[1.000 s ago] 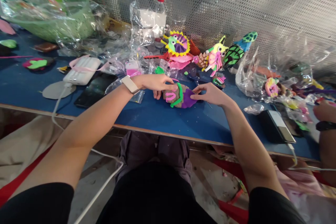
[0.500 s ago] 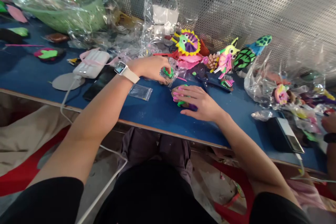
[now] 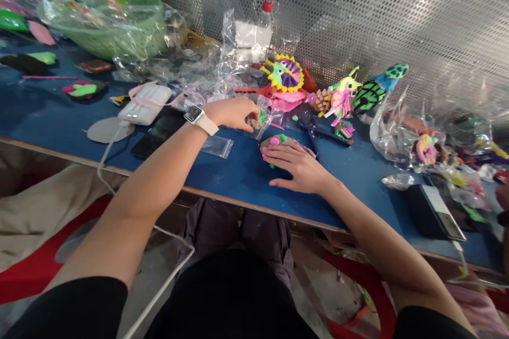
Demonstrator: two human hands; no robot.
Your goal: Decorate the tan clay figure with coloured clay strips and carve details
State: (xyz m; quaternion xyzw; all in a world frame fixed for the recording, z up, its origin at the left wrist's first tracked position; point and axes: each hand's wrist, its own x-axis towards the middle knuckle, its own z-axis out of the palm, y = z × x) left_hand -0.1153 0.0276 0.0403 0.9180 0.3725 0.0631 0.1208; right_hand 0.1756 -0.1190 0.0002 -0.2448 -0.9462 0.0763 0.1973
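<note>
My left hand, with a watch on its wrist, reaches over a small clear plastic bag. Its fingers are curled in a pinch on a brownish lump of clay, with a bit of green beside them. Under my right hand lies a brown, flattish piece decorated with pink, green and purple clay. The right fingers stretch flat across it, partly hiding it. Left of the bag, below the left wrist, a flat zip bag rests on the blue table.
Clay animal figures and red scissors sit behind the hands. A green basket with plastic wrappers stands back left. A white power bank and dark phone lie left; a black box-like device is right.
The view has shifted slightly. My left fingers have moved from the green clay to the brownish lump. My right hand has slid nearer on the decorated piece, uncovering more of its far side.
</note>
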